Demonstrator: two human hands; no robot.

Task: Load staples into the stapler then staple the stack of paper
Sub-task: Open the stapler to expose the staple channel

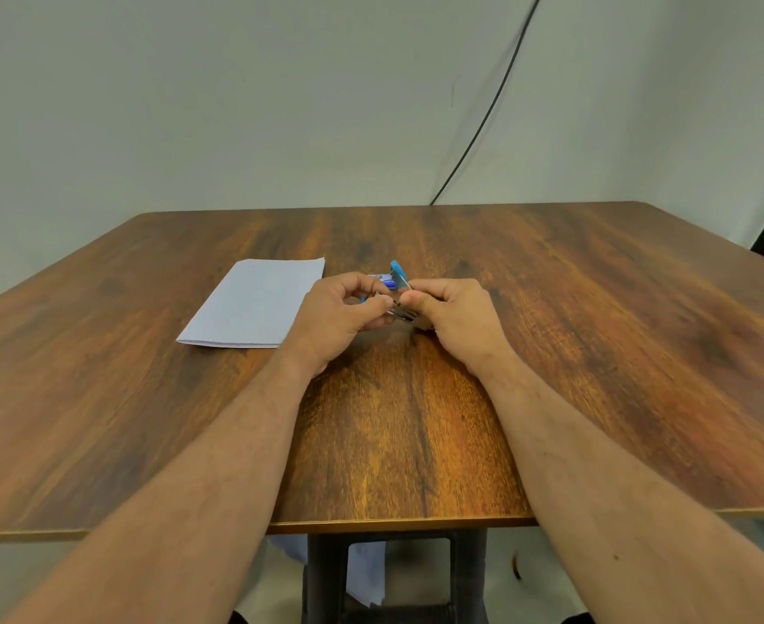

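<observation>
Lying at left: stack of paper (254, 304), pale sheets squared together, flat on the desk (596, 331), long side angled away from the viewer, near right corner hidden behind the left wrist.
Left hand (339, 315): fingers curled, thumb and forefinger pinching at the metal part of the stapler (399, 290); heel of the hand low over the desk, just right of the paper.
Stapler: held between both hands above the desk's middle, blue lid swung up and tilted away, silver metal channel showing below between the two thumbs; blue base mostly hidden by fingers.
Small box (382, 277): blue and white, just behind the left fingers, touching or almost touching the stapler in this view; cannot tell which, print unreadable.
Staples: too small and blurred to make out in the channel or at the fingertips.
Right hand (450, 315): fingers curled round the stapler's near end, thumb pressed on the metal part, tip to tip with the left thumb.
Forearms: both bare, reaching in from the lower corners over the near desk edge.
Desk: dark wood grain, wide, black frame visible beneath the near edge.
Cable (484, 128): black, running down the pale wall behind, ending behind the far desk edge right of centre.
</observation>
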